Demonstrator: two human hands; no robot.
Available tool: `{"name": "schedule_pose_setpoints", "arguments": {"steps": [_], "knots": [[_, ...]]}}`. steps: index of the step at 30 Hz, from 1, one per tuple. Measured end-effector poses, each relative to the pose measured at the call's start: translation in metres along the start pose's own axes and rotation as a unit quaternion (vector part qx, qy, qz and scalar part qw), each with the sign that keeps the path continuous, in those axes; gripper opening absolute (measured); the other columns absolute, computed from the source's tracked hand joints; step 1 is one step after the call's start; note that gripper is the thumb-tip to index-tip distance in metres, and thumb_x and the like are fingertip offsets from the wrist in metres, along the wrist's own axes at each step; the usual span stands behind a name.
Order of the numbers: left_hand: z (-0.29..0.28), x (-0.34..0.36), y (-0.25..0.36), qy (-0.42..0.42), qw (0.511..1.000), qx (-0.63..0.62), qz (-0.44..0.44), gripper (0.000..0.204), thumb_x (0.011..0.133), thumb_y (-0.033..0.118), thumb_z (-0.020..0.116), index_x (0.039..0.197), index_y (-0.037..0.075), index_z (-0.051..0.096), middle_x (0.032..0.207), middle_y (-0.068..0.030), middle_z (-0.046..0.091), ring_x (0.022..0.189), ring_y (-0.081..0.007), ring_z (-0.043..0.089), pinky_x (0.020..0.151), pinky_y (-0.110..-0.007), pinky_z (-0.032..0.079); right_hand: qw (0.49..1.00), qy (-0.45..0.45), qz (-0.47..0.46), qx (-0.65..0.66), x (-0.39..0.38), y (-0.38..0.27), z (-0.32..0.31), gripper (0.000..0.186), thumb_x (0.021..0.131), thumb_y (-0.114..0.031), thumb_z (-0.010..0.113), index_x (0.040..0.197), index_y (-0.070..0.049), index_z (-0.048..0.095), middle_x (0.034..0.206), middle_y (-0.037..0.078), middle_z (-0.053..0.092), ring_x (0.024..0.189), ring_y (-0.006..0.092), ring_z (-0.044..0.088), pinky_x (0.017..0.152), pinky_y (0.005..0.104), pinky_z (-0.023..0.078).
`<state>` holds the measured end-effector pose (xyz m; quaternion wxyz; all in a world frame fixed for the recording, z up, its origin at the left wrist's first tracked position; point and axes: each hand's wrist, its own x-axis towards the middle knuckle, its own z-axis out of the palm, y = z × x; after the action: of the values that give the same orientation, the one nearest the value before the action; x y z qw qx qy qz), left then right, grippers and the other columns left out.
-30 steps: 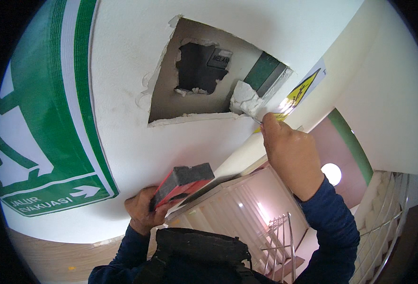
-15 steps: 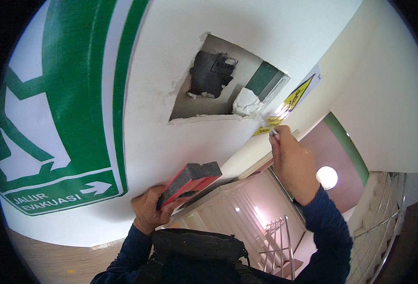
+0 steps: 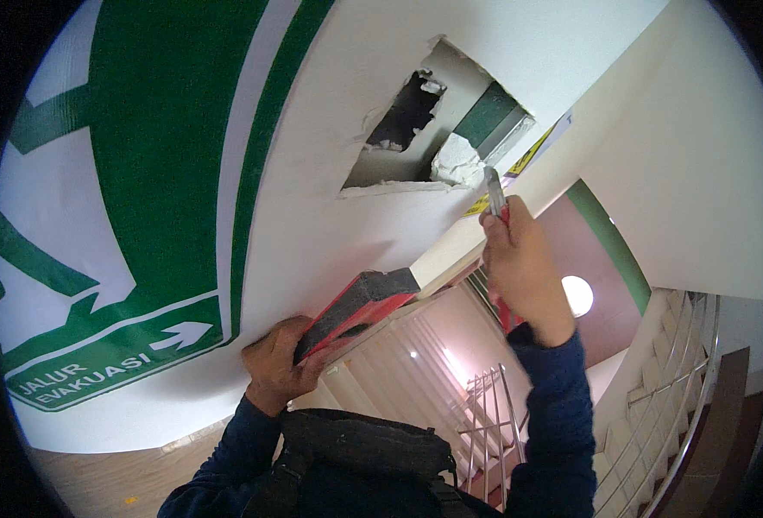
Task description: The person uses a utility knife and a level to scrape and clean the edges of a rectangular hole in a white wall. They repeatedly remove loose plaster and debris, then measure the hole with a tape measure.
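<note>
My left hand [image 3: 276, 361] is closed round one end of a long red and dark grey block [image 3: 364, 304], held tilted below the wall opening; its exact kind is unclear. In my right hand [image 3: 526, 274] is a red-handled utility knife [image 3: 495, 192], its silver blade pointing up at the lower right corner of the opening. A cut-out hole [image 3: 390, 170] with ragged edges shows in the white wall [image 3: 312, 224]. Inside it a crumbly white chunk [image 3: 457, 161] sits beside a green strip [image 3: 487, 115], and a dark broken gap [image 3: 409, 112] lies behind.
A large green and white arrow sign [image 3: 161, 198] covers the wall at left. Past the corner is a yellow and white warning sign [image 3: 528, 157]. Below and to the right are metal railings [image 3: 494, 406] and stairs [image 3: 666, 371]. A black bag [image 3: 364, 445] hangs at my front.
My right hand has turned and come lower left, and the knife's blade now shows clearly. The block has shifted slightly up and right. The opening appears farther right and higher as the view shifts.
</note>
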<state>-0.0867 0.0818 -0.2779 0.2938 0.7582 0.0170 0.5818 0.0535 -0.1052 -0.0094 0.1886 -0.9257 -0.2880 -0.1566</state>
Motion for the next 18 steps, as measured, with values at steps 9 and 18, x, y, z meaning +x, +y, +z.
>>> {"name": "schedule_pose_setpoints", "arguments": {"steps": [9,18], "knots": [[-0.002,-0.001,0.002,-0.025,0.999,0.009,-0.03,0.045,0.094,0.046,0.075,0.109,0.004,0.068,0.087,-0.0137,0.073,0.07,-0.0305,0.073,0.061,-0.038,0.057,0.989,-0.113,0.081,0.042,-0.006,-0.028,-0.017,0.027,0.106,-0.024,0.052,0.106,0.004,0.053,0.08,0.029,0.065,0.064,0.0438,0.067,0.066,0.0523,0.053],[-0.003,0.005,0.005,-0.011,0.999,-0.006,-0.03,0.045,0.093,0.046,0.077,0.108,0.004,0.068,0.087,-0.0135,0.072,0.069,-0.0299,0.072,0.06,-0.038,0.056,0.979,-0.127,0.065,0.148,-0.003,-0.01,-0.011,0.025,0.106,-0.022,0.051,0.11,0.003,0.053,0.069,0.02,0.062,0.046,0.0254,0.063,0.048,0.0424,0.051]]}}
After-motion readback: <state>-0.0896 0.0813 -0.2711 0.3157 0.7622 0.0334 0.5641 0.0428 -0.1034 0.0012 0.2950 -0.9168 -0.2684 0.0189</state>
